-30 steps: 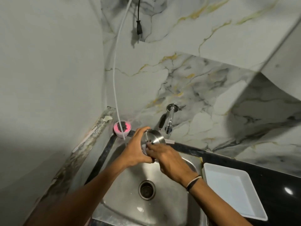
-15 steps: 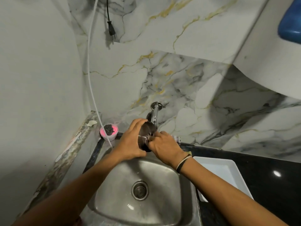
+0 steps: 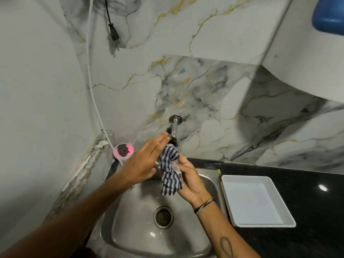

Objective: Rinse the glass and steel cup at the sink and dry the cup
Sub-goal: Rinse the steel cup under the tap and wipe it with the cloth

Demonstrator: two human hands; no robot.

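My left hand reaches over the sink with its fingers stretched toward the tap. Only a grey sliver of the steel cup shows under its palm; the rest is hidden by the hand and cloth. My right hand grips a blue-and-white striped cloth, pressed against the cup from the right and hanging down over the basin. No glass is in view. No water can be seen running from the tap.
A white square tray sits on the black counter right of the sink. A pink dish with a dark scrubber stands at the sink's back left corner. A white cable hangs down the wall. The drain is open.
The striped cloth has appeared in my right hand and now covers the cup, which was plainly visible between both hands before. My left fingers have straightened out.
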